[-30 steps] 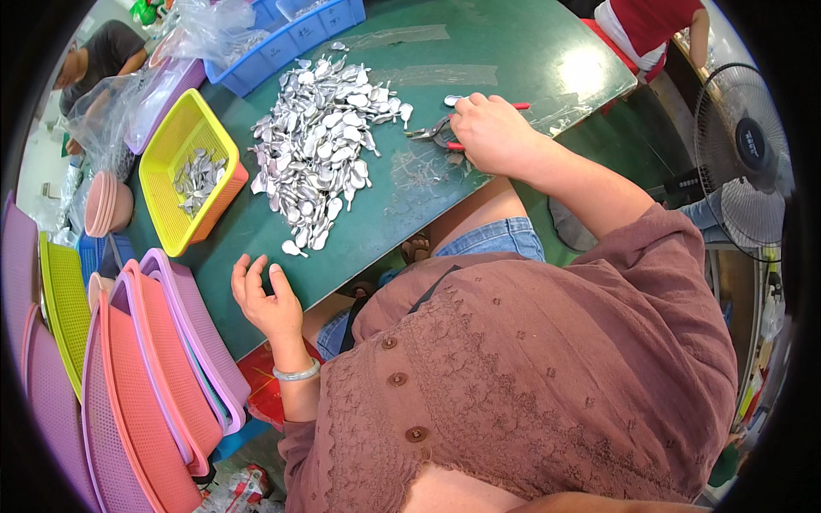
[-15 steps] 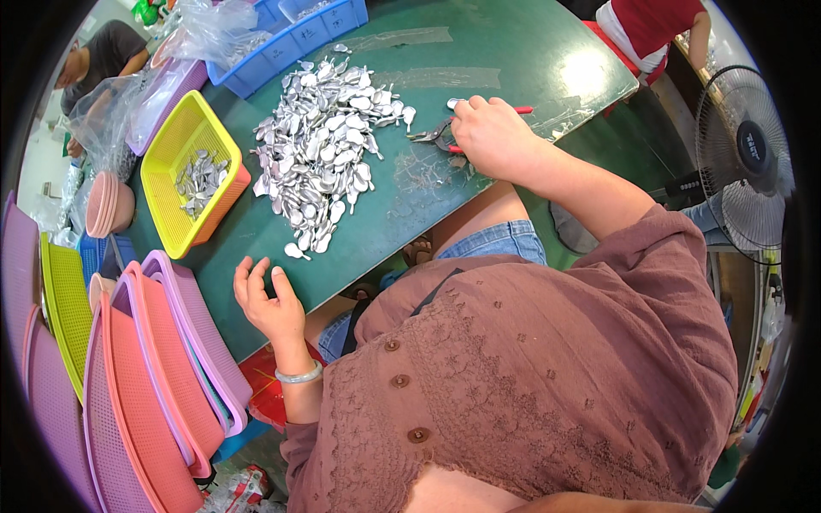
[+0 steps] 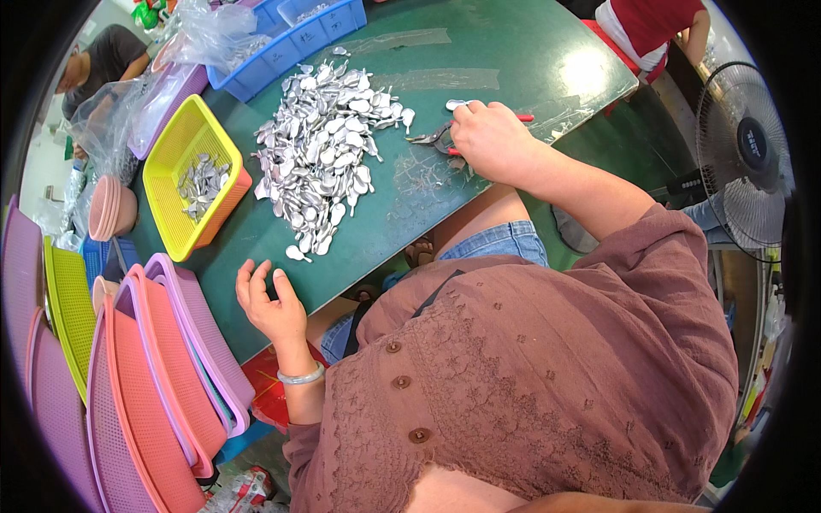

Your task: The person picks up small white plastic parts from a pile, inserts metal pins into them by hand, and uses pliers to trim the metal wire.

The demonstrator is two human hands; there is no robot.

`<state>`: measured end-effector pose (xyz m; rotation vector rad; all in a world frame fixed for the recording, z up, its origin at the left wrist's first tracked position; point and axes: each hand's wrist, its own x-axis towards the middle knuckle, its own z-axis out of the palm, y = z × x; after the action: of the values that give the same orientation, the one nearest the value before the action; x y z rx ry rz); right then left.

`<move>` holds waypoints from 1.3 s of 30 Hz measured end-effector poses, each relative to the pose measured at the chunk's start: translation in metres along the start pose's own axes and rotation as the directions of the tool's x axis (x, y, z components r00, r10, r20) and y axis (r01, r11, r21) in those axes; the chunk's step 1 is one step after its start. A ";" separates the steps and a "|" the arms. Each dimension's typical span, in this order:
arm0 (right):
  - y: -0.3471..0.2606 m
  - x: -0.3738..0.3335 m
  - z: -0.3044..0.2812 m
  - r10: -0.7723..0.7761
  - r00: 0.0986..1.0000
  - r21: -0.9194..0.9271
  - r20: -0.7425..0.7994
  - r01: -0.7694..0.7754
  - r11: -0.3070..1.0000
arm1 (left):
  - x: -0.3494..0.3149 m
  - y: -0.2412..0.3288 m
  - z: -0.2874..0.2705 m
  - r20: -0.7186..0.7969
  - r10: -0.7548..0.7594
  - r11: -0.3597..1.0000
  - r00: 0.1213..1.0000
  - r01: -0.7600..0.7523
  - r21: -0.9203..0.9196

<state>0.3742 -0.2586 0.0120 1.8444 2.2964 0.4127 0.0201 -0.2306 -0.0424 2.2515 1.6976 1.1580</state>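
Observation:
My right hand (image 3: 494, 144) is curled over a pair of red-handled pliers (image 3: 434, 137) at the table's near edge. The jaws point left toward the pile; the thumb side is hidden. By those fingertips lies one small silvery metal piece (image 3: 456, 104), flat and rounded. A big heap of similar spoon-shaped metal pieces (image 3: 321, 141) covers the middle of the table. My left hand (image 3: 274, 303), with a bangle on its wrist, hovers or rests at the near left edge, fingers spread and holding nothing. Beyond it stands a yellow basket (image 3: 161, 192) with some metal pieces (image 3: 203, 184) inside.
Stacked pink and purple baskets (image 3: 175, 368) crowd the left. At the back are a blue bin (image 3: 295, 43) and clear plastic bags (image 3: 111, 124). Clear tape strips (image 3: 440, 79) cross the green table (image 3: 530, 43). A fan (image 3: 744, 154) stands right; other people are nearby.
Little differs. The view has shifted very slightly; both hands, the pliers and the heap keep nearly the same places. The small piece by my right fingertips shows a bit more.

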 end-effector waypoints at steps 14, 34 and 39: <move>0.002 -0.002 -0.004 0.022 0.999 0.045 -0.028 -0.020 0.999 | 0.000 0.001 -0.001 0.010 -0.026 1.000 1.000 0.026 -0.006; 0.111 -0.195 -0.012 0.805 0.579 0.082 0.129 -0.816 0.573 | -0.001 0.000 0.007 0.086 0.057 0.996 0.995 -0.063 0.069; 0.112 -0.212 0.091 0.755 0.384 0.101 0.531 -0.914 0.393 | 0.000 0.001 0.007 0.142 0.071 0.978 0.987 -0.097 0.183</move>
<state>0.5525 -0.4330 -0.0474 2.8936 0.9634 -0.3699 0.0254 -0.2287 -0.0468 2.4728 1.7421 0.8670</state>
